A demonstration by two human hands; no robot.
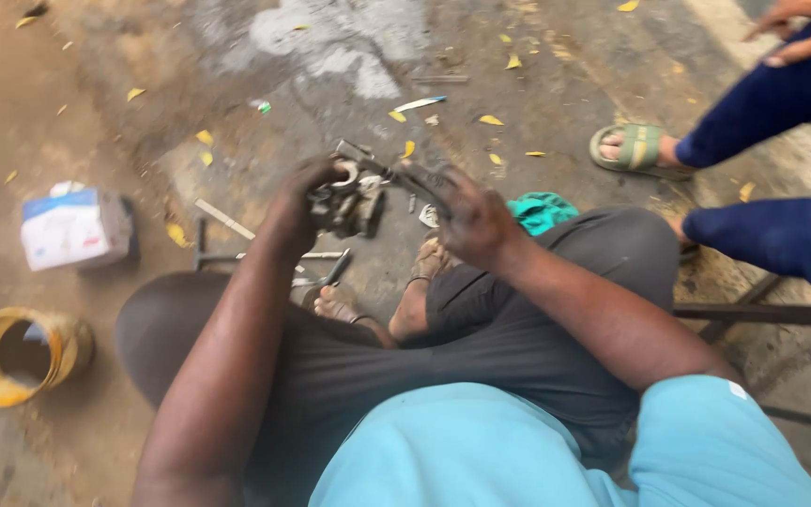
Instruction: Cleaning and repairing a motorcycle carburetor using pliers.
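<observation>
Seated person in light blue shirt, dark trousers, knees spread, bare feet on stained concrete floor (556,66); left hand (304,202) wrapped tight round a greasy metal part (354,202), held up above the feet between the knees; right hand (469,218) closed on a dark tool (415,176) that meets the part's top, fingers curled round it, blurred; below the hands, loose metal tools (326,272) lie on the floor by the toes; teal rag (542,211) just beside the right knee; yellow tin (16,357) on its side at left, white and blue carton (75,228) beyond it; ground oily, dusty, strewn with yellow leaves, pale patch farther off; another person's blue-trousered legs and green sandal (635,148) at right, their hand at top corner.
</observation>
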